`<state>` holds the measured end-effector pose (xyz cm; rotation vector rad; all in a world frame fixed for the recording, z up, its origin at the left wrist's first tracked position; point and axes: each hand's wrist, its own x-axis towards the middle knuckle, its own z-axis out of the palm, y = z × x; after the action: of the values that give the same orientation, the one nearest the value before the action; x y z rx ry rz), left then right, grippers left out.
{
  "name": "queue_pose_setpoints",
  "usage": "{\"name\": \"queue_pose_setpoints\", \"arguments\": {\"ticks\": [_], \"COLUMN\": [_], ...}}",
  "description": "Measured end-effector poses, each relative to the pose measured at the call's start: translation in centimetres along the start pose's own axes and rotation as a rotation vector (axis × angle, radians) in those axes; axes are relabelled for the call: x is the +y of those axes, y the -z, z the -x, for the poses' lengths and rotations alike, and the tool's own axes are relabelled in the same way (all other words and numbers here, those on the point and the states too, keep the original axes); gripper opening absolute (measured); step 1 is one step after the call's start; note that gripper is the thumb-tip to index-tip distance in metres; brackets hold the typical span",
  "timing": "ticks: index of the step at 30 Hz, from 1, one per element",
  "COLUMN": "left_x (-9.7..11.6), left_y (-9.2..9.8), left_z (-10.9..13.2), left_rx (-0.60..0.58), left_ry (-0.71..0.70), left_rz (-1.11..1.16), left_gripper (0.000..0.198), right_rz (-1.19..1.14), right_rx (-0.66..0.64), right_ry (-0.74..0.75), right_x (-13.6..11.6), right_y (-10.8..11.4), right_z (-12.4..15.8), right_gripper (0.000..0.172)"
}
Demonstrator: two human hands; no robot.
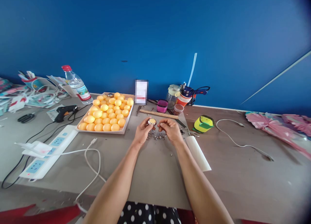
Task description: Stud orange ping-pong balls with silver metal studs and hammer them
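My left hand (143, 130) is closed on a small round piece with a pale yellow face and shiny rim (152, 121), tilted up toward me. Close beside it, my right hand (169, 128) has its fingertips pinched together; whatever sits between them is too small to make out. Several small shiny metal bits (159, 137) lie on the table (155, 172) under both hands. Just behind them rests a hammer (157, 113) with a wooden handle. To the left, a shallow box (123, 132) is filled with orange balls (106, 121) that look like ping-pong balls.
A power strip (52, 152), white cable (98, 162), glue gun (64, 113) and water bottle (79, 88) occupy the left. Behind stand a purple cup (162, 106) and lidded jar (173, 94). A white roll (198, 152) and yellow-green tape measure (203, 123) lie rightward.
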<state>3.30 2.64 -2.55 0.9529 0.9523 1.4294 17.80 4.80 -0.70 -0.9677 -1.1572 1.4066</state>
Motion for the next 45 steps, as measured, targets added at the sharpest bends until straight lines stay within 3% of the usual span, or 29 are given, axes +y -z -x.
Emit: {"name": "queue_pose_setpoints", "arguments": {"ticks": [4,21,31,45], "left_x": [0.0,0.0,-0.1,0.5], "left_y": [0.0,0.0,-0.1,-0.3], "left_z": [0.1,0.4,0.4,0.8], "left_rx": [-0.034,-0.117,-0.129,-0.084], "left_ry": [0.001,0.037,0.055,0.079], "left_rz": [-0.008,-0.02,-0.004,-0.039], "left_gripper": [0.047,0.044,0.043,0.044], "right_rz": [0.032,0.178,0.348,0.309], "right_rx": [-0.024,-0.111,-0.171,-0.158], "right_ry": [0.045,-0.072,0.006,0.034], "right_x": [0.0,-0.7,-1.2,-0.7], "right_y": [0.3,0.9,1.0,0.6], "right_z": [0.0,0.2,0.5,0.4], "right_gripper": [0.017,0.016,0.015,0.012]}}
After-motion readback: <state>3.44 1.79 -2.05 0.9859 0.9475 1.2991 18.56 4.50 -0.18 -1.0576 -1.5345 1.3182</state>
